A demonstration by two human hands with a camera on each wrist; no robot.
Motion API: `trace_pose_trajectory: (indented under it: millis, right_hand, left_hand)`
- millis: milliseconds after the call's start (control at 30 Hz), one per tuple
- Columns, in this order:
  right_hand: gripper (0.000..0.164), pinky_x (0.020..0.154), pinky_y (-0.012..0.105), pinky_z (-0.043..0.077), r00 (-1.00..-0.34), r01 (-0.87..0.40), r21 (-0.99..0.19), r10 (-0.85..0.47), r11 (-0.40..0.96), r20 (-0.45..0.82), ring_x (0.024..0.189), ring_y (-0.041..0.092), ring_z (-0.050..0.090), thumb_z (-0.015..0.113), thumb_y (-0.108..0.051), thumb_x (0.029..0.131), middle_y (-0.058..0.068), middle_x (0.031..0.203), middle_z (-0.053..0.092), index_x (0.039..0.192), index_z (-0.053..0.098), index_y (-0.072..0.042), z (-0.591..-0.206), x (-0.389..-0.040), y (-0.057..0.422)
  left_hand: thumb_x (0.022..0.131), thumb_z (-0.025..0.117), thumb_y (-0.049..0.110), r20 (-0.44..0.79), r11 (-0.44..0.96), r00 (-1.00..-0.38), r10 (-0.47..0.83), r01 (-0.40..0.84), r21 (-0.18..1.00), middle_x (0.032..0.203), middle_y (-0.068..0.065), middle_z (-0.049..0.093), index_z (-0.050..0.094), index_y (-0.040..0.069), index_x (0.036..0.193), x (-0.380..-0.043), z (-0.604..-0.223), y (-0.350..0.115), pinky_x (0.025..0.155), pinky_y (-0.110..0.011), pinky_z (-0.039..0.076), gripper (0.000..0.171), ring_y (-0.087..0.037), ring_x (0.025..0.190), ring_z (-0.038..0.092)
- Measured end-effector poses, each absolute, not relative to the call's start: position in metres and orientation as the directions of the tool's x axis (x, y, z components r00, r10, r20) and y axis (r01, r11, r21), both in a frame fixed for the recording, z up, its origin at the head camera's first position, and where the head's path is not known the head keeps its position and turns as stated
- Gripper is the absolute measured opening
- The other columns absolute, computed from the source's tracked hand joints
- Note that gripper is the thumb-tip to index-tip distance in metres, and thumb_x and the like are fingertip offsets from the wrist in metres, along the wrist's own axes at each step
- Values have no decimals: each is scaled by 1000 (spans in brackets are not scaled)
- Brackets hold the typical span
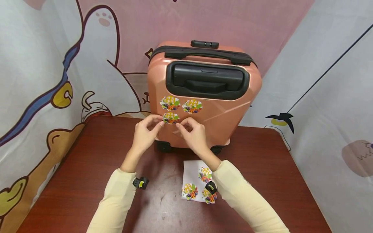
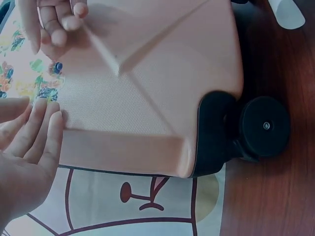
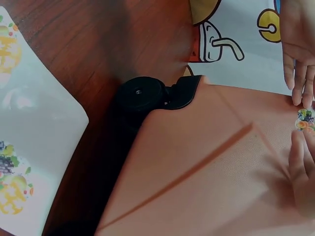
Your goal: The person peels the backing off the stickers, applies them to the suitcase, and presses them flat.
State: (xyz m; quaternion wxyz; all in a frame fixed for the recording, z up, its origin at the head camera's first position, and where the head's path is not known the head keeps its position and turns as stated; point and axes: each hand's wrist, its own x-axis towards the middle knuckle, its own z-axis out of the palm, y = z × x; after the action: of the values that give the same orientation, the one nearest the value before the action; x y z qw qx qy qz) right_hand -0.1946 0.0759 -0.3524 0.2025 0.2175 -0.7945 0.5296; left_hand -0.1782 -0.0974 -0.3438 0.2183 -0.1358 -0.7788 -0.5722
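Observation:
A fruit-print sticker is held between both hands, low on the left of the front of an upright pink suitcase. My left hand pinches its left edge between thumb and index finger. At the opposite edge, my right hand pinches it the same way. Two matching stickers, a left one and a right one, are on the suitcase just above. In the right wrist view the sticker shows between the fingertips of both hands, close over the shell.
A white sticker sheet with several fruit stickers lies on the brown table, partly under the right forearm. Black wheels support the suitcase, whose black handle is recessed near the top. A cartoon-printed cloth hangs behind.

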Motion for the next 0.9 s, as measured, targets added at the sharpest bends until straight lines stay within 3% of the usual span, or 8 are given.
trace_pose_trajectory:
  millis: [167, 333, 467, 667, 833, 900]
  right_hand:
    - [10, 57, 43, 52, -878, -454, -873, -256, 181, 404, 70, 32, 65, 62, -3, 85, 21, 85, 66, 90, 61, 5, -356, -195, 78]
    - [16, 71, 45, 51, -861, -445, -885, -338, 140, 380, 84, 39, 62, 59, 9, 83, 28, 98, 62, 98, 57, 13, -348, -190, 78]
    - [17, 76, 42, 51, -836, -467, -876, -381, 116, 395, 90, 41, 60, 56, 12, 83, 28, 100, 61, 100, 56, 13, -337, -189, 77]
    - [22, 76, 45, 50, -807, -488, -870, -419, 74, 417, 95, 36, 59, 55, 9, 85, 23, 106, 61, 107, 56, 7, -331, -198, 76]
    - [25, 85, 40, 47, -788, -545, -830, -413, 119, 458, 102, 32, 58, 55, 11, 84, 21, 110, 61, 109, 56, 8, -314, -191, 72]
    - [26, 83, 44, 47, -788, -533, -840, -420, 97, 451, 103, 36, 56, 53, 13, 84, 25, 112, 59, 110, 54, 11, -307, -186, 70]
  left_hand:
    - [85, 58, -4, 487, 323, -873, -14, 457, 829, 86, -24, 64, 61, -11, 98, -166, -328, -93, 66, -24, 46, 15, -32, 80, 62]
    - [86, 58, -4, 484, 304, -875, -17, 457, 836, 86, -25, 64, 61, -11, 98, -165, -328, -93, 57, -16, 44, 15, -39, 76, 61]
    - [86, 58, -4, 479, 293, -877, -21, 453, 842, 86, -24, 64, 61, -10, 98, -166, -330, -94, 50, -14, 43, 15, -32, 69, 61]
    - [86, 58, -4, 467, 279, -884, -16, 444, 851, 85, -26, 63, 61, -10, 98, -166, -331, -94, 42, -22, 46, 15, -5, 46, 49]
    - [85, 58, -6, 464, 264, -885, -20, 443, 857, 85, -26, 63, 61, -11, 98, -167, -332, -94, 42, -21, 45, 15, -3, 44, 47]
    - [85, 58, -6, 460, 263, -888, -24, 438, 860, 85, -26, 64, 61, -11, 98, -166, -332, -94, 42, -19, 45, 15, -3, 45, 48]
